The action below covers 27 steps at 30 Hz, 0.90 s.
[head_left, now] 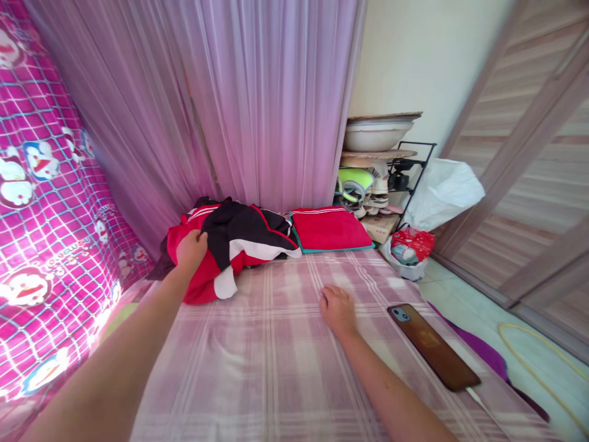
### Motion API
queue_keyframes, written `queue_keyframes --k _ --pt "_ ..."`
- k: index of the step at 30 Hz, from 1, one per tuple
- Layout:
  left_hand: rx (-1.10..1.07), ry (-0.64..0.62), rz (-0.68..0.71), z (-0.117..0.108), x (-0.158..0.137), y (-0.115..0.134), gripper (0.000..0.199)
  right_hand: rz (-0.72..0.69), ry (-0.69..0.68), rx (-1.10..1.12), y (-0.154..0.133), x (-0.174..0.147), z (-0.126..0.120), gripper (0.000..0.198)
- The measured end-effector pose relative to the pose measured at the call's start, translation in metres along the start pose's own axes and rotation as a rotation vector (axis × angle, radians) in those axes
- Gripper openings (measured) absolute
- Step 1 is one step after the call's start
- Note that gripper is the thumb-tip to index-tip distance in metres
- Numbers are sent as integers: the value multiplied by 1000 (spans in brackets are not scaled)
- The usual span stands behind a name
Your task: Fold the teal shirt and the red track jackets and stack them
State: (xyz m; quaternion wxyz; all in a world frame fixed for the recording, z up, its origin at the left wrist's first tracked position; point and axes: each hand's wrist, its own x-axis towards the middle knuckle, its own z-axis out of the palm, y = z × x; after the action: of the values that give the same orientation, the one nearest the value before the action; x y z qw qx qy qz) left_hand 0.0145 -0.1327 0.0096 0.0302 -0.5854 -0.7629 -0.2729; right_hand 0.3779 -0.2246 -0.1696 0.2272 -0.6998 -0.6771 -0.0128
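My left hand point(192, 247) is closed on a red garment point(197, 288) with white stripes, part of a loose heap of clothes by the curtain. Over the same heap spreads a black and white garment with red piping point(248, 228); where one piece ends and another begins is hard to tell. My right hand point(338, 310) rests on the plaid bed sheet point(276, 362), its fingers loosely curled in with nothing visible in them. Beyond it lies a neat stack of folded clothes point(329, 228), red on top with a green edge beneath.
A phone point(435, 347) with a white cable lies near the bed's right edge. Past that edge are a shoe rack point(416, 145) topped by a basin point(377, 136), plastic bags point(407, 252) and a wooden wardrobe point(519, 153). Purple curtains point(267, 92) hang behind; a pink patterned cloth point(59, 202) hangs left.
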Motion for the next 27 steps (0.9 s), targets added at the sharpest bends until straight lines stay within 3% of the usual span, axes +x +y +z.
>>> queue_keyframes --k 2,5,9,13,17,20,23,27 --pt "-35 37 114 -15 -23 21 45 -10 0 -3 1 0 1 28" --pt "-40 -14 255 -23 -75 48 33 -19 9 24 5 1 3 30" --pt "-18 -231 632 -7 -150 66 29 12 -35 206 9 4 -2 31" --pt "-16 -335 756 14 -196 75 31 80 -168 602 -10 3 -27 38" --pt "-34 -330 822 29 -219 81 35 141 -514 985 -47 -2 -50 53" --pt "-43 -370 875 33 -232 79 32 142 -682 1060 -66 -4 -57 44" --pt "-80 -444 908 28 -236 69 31 88 -672 1063 -64 -4 -65 29" --pt "-152 -364 830 13 -206 45 37 204 -485 1017 -13 -3 -87 25"
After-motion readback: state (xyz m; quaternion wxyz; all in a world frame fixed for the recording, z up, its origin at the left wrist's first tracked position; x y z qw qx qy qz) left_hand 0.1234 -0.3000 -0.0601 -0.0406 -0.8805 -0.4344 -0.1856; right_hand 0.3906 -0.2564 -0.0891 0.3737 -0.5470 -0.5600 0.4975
